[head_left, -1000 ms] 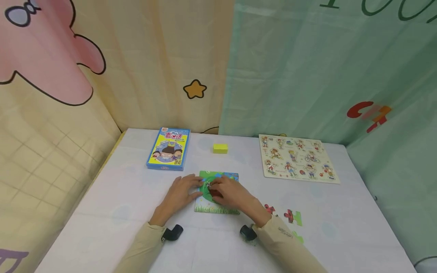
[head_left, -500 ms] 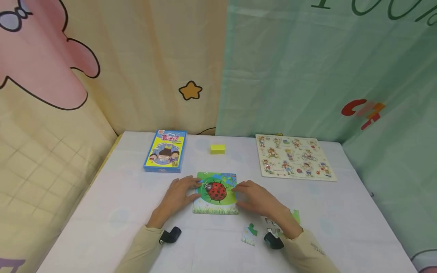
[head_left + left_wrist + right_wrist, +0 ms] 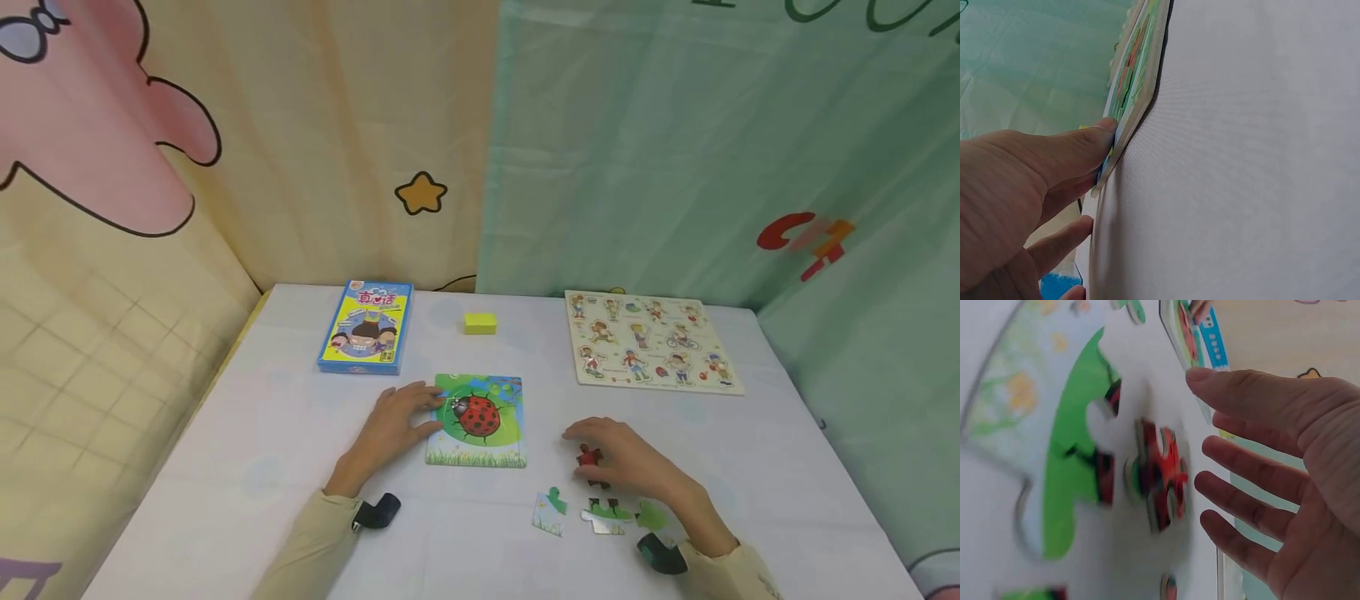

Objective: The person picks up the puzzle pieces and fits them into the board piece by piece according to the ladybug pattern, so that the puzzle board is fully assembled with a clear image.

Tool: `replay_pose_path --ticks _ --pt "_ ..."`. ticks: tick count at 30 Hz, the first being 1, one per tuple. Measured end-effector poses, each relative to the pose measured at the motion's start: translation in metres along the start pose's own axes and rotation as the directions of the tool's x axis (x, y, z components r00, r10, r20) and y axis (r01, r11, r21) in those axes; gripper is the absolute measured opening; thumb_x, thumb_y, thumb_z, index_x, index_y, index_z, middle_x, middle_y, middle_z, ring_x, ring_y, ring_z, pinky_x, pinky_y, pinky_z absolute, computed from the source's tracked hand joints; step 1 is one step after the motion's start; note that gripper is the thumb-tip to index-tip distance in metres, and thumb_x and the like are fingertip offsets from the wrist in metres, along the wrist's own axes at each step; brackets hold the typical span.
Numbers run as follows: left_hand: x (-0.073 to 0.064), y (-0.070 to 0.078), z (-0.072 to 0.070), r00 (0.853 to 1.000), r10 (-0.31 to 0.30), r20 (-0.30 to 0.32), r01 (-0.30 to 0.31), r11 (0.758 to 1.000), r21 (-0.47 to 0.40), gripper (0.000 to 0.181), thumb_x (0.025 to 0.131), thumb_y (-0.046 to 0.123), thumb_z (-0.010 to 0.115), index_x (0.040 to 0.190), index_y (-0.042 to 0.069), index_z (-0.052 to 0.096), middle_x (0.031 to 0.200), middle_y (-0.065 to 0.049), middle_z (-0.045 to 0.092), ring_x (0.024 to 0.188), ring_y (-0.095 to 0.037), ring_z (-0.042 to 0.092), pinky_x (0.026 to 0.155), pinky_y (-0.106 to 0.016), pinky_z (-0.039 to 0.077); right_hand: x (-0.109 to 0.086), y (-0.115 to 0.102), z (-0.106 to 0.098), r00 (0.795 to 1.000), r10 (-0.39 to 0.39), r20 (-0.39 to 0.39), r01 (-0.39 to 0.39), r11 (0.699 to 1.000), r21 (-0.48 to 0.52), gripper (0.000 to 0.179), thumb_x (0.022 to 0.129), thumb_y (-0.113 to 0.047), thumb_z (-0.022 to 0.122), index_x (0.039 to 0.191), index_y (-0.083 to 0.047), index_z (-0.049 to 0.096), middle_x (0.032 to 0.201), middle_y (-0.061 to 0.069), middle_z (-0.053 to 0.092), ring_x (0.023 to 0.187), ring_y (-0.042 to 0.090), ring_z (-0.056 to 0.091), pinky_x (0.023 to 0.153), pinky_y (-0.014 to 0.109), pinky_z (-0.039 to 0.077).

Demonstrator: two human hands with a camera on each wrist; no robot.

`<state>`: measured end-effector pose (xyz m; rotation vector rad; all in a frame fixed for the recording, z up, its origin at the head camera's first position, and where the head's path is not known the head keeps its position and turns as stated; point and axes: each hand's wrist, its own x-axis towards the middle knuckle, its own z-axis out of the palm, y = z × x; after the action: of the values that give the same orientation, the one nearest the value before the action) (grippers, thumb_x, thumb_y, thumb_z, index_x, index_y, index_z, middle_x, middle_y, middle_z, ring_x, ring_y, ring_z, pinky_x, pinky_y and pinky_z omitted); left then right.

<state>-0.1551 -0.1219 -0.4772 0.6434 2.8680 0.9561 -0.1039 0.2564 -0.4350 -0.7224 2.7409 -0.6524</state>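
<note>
A square ladybug puzzle (image 3: 476, 456) lies on the white table. My left hand (image 3: 390, 425) rests at its left edge; in the left wrist view the thumb (image 3: 1094, 137) touches the board's rim and the other fingers stretch out beside it. My right hand (image 3: 637, 458) hovers with spread fingers over a loose red-and-black puzzle piece (image 3: 589, 456). The right wrist view shows that red piece (image 3: 1163, 475) off the fingertips, and a larger green-and-flowered piece (image 3: 1063, 456) beyond it. Nearer the person lie a grassy piece (image 3: 549, 518), another grassy piece (image 3: 607, 520) and a green piece (image 3: 652, 515).
At the back left is a blue-and-yellow box (image 3: 365, 329). A small yellow block (image 3: 480, 323) stands at the back middle, and a board with children's figures (image 3: 652, 367) lies at the back right. Curtains (image 3: 637, 167) hang behind the table.
My right hand has left the ladybug puzzle and moved right and nearer to the loose pieces. The ladybug, earlier covered by that hand, now shows. My left hand stays at the puzzle's edge.
</note>
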Motion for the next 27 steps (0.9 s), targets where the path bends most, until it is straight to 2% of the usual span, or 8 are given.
replay_pose_path --ticks 5,10,13,18,22,27 --pt "0.000 0.000 0.000 1.000 -0.001 -0.004 0.001 1.000 -0.002 0.040 0.088 0.028 0.078 0.125 0.013 0.070 0.139 0.000 0.063 0.143 -0.029 0.043 0.119 -0.062 0.025 -0.019 0.012 0.000 1.000 0.030 -0.006 -0.030 0.999 0.034 0.045 0.085 -0.034 0.080 0.125 -0.017 0.067 0.128 -0.003 0.065 0.120 0.025 0.060 0.102 0.049 0.050" --pt "0.000 0.000 0.000 1.000 -0.002 -0.001 0.002 1.000 -0.008 0.040 0.088 0.028 0.077 0.125 0.013 0.070 0.139 -0.001 0.063 0.144 -0.029 0.043 0.120 -0.062 0.024 -0.032 0.024 0.001 0.999 -0.026 -0.033 0.029 0.995 0.092 0.047 0.085 -0.027 0.080 0.129 -0.019 0.065 0.132 0.000 0.065 0.117 0.021 0.060 0.091 0.031 0.053" --pt "0.000 0.000 0.000 1.000 0.001 -0.001 -0.001 1.000 -0.010 0.040 0.088 0.027 0.077 0.125 0.013 0.070 0.140 -0.001 0.062 0.144 -0.030 0.043 0.120 -0.062 0.024 -0.035 0.030 0.002 0.996 -0.080 -0.040 0.085 0.986 0.143 0.048 0.085 -0.013 0.078 0.132 -0.017 0.065 0.134 0.004 0.064 0.105 0.016 0.059 0.077 0.022 0.050" --pt "-0.001 0.002 -0.002 1.000 -0.007 0.002 0.007 1.000 -0.015 0.040 0.088 0.027 0.077 0.125 0.013 0.070 0.140 -0.001 0.062 0.144 -0.030 0.043 0.120 -0.062 0.023 -0.036 0.034 0.003 0.990 -0.137 -0.042 0.142 0.972 0.188 0.051 0.084 0.002 0.074 0.132 -0.015 0.066 0.136 0.008 0.064 0.082 0.010 0.053 0.063 0.020 0.047" --pt "-0.001 0.003 -0.002 1.000 -0.012 0.009 0.013 1.000 -0.027 0.040 0.088 0.026 0.077 0.125 0.012 0.070 0.140 -0.001 0.062 0.144 -0.030 0.042 0.121 -0.062 0.021 -0.037 0.035 0.003 0.992 -0.117 -0.048 0.123 0.977 0.174 0.047 0.084 -0.001 0.076 0.128 -0.015 0.068 0.130 0.006 0.067 0.077 0.008 0.052 0.062 0.019 0.046" --pt "-0.001 0.004 -0.003 1.000 -0.017 0.011 0.017 0.999 -0.028 0.039 0.089 0.027 0.077 0.125 0.013 0.070 0.141 -0.001 0.061 0.145 -0.029 0.041 0.122 -0.061 0.021 -0.040 0.033 0.000 0.998 -0.049 -0.039 0.055 0.983 0.176 0.039 0.085 -0.012 0.078 0.123 -0.015 0.070 0.121 0.004 0.069 0.082 0.008 0.053 0.064 0.019 0.046"
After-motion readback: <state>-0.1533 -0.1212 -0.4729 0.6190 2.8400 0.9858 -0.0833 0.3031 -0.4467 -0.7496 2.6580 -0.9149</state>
